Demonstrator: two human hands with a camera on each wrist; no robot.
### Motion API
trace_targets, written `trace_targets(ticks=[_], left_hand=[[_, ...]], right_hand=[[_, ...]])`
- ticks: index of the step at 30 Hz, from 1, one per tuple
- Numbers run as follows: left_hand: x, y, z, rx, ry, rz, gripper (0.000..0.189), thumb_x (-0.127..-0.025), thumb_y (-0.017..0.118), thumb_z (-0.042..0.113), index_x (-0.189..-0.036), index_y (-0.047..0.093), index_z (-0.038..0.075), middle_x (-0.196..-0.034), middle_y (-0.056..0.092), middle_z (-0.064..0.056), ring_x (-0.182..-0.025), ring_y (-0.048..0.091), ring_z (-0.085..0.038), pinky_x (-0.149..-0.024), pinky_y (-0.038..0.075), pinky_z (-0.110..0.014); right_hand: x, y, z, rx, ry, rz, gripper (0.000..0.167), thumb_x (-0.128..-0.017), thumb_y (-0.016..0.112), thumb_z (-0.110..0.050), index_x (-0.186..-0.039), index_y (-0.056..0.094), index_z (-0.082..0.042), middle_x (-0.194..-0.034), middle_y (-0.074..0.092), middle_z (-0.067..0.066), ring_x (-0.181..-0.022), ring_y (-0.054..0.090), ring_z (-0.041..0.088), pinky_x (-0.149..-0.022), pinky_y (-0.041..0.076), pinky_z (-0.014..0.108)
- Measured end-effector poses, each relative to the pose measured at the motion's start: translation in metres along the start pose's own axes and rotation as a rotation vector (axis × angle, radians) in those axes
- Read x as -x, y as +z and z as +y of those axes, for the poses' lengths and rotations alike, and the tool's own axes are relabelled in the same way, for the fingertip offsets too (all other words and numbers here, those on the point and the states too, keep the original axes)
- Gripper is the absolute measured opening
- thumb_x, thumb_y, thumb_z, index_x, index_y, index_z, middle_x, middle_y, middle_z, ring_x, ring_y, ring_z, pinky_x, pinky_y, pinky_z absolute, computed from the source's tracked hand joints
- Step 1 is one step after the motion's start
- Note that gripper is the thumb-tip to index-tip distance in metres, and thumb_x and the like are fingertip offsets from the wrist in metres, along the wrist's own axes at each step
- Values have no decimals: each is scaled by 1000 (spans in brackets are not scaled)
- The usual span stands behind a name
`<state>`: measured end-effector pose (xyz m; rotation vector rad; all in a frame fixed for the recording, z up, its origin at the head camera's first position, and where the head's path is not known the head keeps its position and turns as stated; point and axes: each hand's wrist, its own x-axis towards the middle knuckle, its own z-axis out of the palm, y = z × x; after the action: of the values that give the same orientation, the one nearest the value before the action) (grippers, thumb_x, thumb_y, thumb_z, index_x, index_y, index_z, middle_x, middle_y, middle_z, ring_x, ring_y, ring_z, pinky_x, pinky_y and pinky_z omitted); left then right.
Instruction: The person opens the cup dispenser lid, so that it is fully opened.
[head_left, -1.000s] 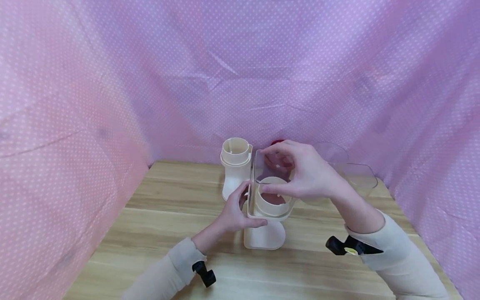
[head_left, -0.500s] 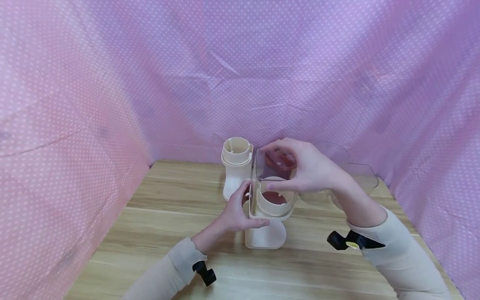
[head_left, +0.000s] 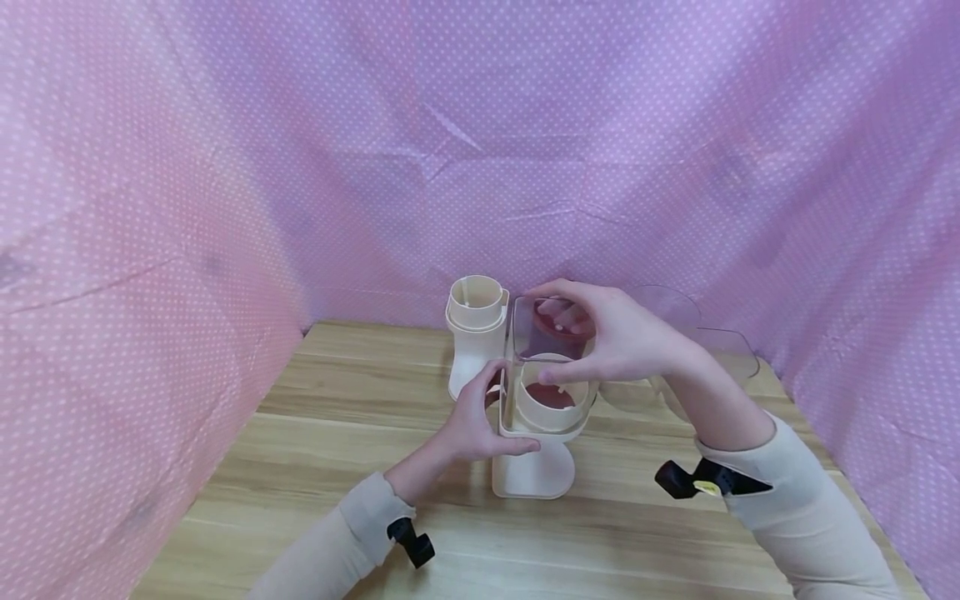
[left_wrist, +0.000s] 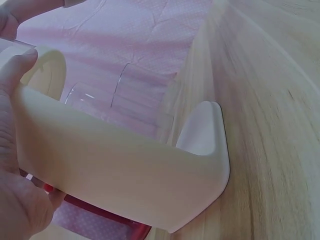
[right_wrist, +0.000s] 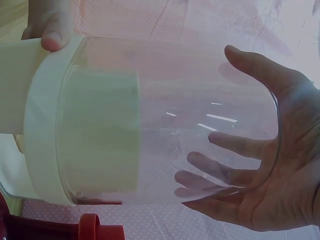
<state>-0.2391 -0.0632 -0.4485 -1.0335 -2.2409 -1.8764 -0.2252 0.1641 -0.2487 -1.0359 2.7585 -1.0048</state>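
Observation:
A cream dispenser stand (head_left: 532, 471) is upright on the table, with a round collar (head_left: 550, 412) at its top. My left hand (head_left: 480, 425) grips the stand just under its wide rim, the thumb in front. Over the collar sits a clear plastic container (right_wrist: 170, 150), its lower edge at the cream rim in the right wrist view. My right hand (head_left: 622, 333) holds this container around its upper end, thumb on one side and fingers spread on the other. In the left wrist view the stand's column (left_wrist: 120, 160) hides part of what lies behind.
A second cream stand (head_left: 477, 333) is behind on the left. A red-topped object (head_left: 562, 321) shows through the clear container. More clear containers (head_left: 731, 346) are at the right. A pink dotted cloth (head_left: 480, 167) encloses the wooden table (head_left: 360, 400).
My right hand has shifted slightly to the right around the container's upper end. My left hand keeps its grip on the stand, which stays in place.

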Motion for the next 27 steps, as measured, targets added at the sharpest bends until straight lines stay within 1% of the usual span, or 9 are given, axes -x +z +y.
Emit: trace_targets(ticks=[3,6,10,16,20,24,27], left_hand=[[0,0,0,-3,0,-6,94,-62,102,19,-141,51,19,-125,65,-4,-116,63,-15,-104,59,-38],[1,1,1,-4,5,-8,95,-61,102,17,-141,51,18,-124,65,-5,-115,63,-15,-102,59,-34],[0,1,2,-4,1,-9,95,-60,102,16,-141,52,18,-124,66,-4,-115,63,-15,-102,59,-34],[1,3,0,11,-14,-8,96,-61,102,14,-142,52,19,-124,65,-3,-116,62,-15,-100,59,-36],[2,6,-1,34,-8,-8,96,-61,101,12,-143,51,17,-126,65,-6,-117,62,-16,-102,58,-34],[0,8,-1,47,10,0,94,-62,100,11,-142,50,12,-128,64,-15,-117,61,-16,-103,57,-32],[-1,8,-1,53,11,11,92,-62,99,10,-141,51,11,-129,63,-16,-118,61,-15,-104,57,-31]], right_hand=[[5,1,-3,22,8,24,89,-72,100,-34,-148,58,-20,-127,72,-2,-117,69,17,-100,61,41],[9,3,-6,44,-6,50,88,-70,101,-36,-146,60,-20,-126,73,-3,-115,70,14,-98,61,38],[11,3,-6,56,-22,68,85,-71,101,-35,-144,61,-19,-126,73,-2,-115,70,14,-97,62,38],[10,3,-2,48,-4,59,85,-71,100,-35,-145,60,-20,-125,74,-1,-114,70,14,-94,62,39],[9,2,1,51,-6,60,85,-70,101,-36,-143,62,-20,-123,75,-1,-110,71,13,-92,63,38],[6,-2,5,46,-17,62,83,-68,102,-35,-142,65,-20,-118,76,-1,-105,72,12,-90,64,35],[1,-6,9,65,-24,66,81,-69,101,-37,-140,67,-19,-115,77,-1,-104,71,12,-90,63,35]])
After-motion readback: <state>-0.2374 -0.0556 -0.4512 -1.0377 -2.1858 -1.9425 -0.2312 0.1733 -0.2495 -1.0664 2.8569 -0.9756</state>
